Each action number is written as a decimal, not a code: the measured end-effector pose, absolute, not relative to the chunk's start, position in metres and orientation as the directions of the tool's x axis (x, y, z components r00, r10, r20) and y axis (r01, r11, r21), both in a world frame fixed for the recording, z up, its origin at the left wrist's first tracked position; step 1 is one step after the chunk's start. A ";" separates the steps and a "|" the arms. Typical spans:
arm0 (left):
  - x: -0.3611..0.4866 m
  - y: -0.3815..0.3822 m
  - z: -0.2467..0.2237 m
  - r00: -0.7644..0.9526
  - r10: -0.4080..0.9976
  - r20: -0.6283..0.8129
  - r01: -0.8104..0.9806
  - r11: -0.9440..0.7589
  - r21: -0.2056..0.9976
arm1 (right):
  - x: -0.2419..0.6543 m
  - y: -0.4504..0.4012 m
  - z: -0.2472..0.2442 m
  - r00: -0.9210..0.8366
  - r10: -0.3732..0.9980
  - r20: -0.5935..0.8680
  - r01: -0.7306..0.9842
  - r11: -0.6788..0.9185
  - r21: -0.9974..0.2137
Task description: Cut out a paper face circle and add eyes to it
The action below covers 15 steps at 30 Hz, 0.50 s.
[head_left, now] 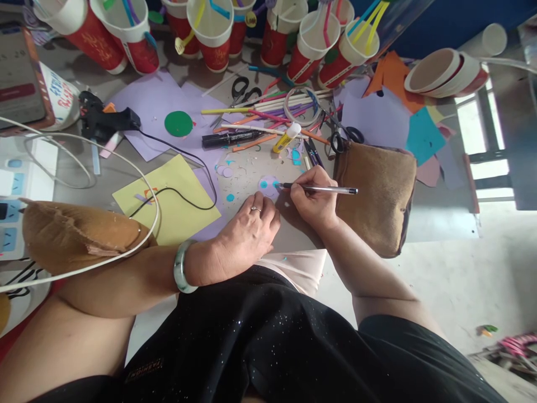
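A clear-barrelled pen (331, 190) lies in the grip of my right hand (314, 198), its tip at the right edge of a small lilac paper circle (269, 192). Two blue dots are on that circle, with a thin drawn line beneath them. My left hand (247, 229) rests on the table just below and left of the circle, its fingers bent and held together; what lies under the fingertips is hidden. Small lilac circles (225, 170) and a blue dot (230, 197) lie to the left. A yellow glue stick (287, 137) sits above my right hand.
Red-and-white paper cups (212, 39) line the back. Scissors (247, 92), coloured sticks and a black marker (226, 139) lie before them. A glue gun (104, 117) and cables are left; brown cushions flank (373, 196) my forearms.
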<state>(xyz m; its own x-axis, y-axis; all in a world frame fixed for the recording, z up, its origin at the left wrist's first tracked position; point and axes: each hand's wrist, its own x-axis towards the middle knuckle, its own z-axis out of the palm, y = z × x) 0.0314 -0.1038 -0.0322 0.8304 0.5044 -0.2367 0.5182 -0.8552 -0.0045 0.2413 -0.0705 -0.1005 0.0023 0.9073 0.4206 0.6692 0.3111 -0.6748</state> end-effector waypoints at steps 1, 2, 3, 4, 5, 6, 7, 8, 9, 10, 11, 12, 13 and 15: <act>0.031 -0.104 -0.032 0.830 0.505 -0.237 0.517 -0.856 -0.014 | 0.241 -0.070 -0.100 0.005 0.906 0.423 0.665 0.313 -0.678; 0.031 -0.104 -0.032 0.830 0.505 -0.235 0.515 -0.857 -0.022 | 0.241 -0.070 -0.100 0.010 0.907 0.420 0.664 0.308 -0.681; 0.031 -0.104 -0.033 0.830 0.507 -0.231 0.515 -0.857 -0.028 | 0.240 -0.070 -0.100 0.016 0.910 0.414 0.665 0.299 -0.684; 0.031 -0.104 -0.033 0.831 0.509 -0.225 0.516 -0.856 -0.029 | 0.240 -0.070 -0.100 0.024 0.913 0.407 0.667 0.289 -0.687; 0.031 -0.105 -0.033 0.831 0.512 -0.219 0.520 -0.854 -0.025 | 0.240 -0.070 -0.100 0.031 0.916 0.400 0.668 0.279 -0.690; 0.031 -0.105 -0.034 0.830 0.514 -0.215 0.523 -0.852 -0.017 | 0.240 -0.070 -0.100 0.039 0.918 0.395 0.669 0.270 -0.693; 0.031 -0.105 -0.034 0.830 0.516 -0.212 0.527 -0.850 -0.008 | 0.240 -0.070 -0.100 0.046 0.919 0.392 0.668 0.264 -0.696; 0.031 -0.105 -0.035 0.830 0.517 -0.210 0.528 -0.849 0.000 | 0.240 -0.070 -0.100 0.049 0.919 0.391 0.665 0.262 -0.699; 0.031 -0.106 -0.035 0.831 0.516 -0.207 0.529 -0.849 0.005 | 0.240 -0.070 -0.100 0.049 0.920 0.390 0.663 0.262 -0.701; 0.031 -0.106 -0.035 0.832 0.517 -0.200 0.528 -0.849 0.005 | 0.240 -0.070 -0.100 0.048 0.919 0.390 0.662 0.263 -0.702; 0.031 -0.106 -0.036 0.833 0.519 -0.191 0.529 -0.849 0.003 | 0.240 -0.070 -0.099 0.047 0.919 0.391 0.662 0.264 -0.701; 0.031 -0.106 -0.036 0.834 0.521 -0.183 0.530 -0.848 0.001 | 0.240 -0.070 -0.099 0.046 0.920 0.390 0.664 0.263 -0.699; 0.031 -0.106 -0.036 0.833 0.523 -0.182 0.531 -0.847 -0.003 | 0.241 -0.070 -0.099 0.045 0.921 0.387 0.667 0.261 -0.698; 0.032 -0.106 -0.036 0.832 0.520 -0.195 0.528 -0.849 -0.011 | 0.241 -0.071 -0.099 0.041 0.924 0.381 0.668 0.258 -0.698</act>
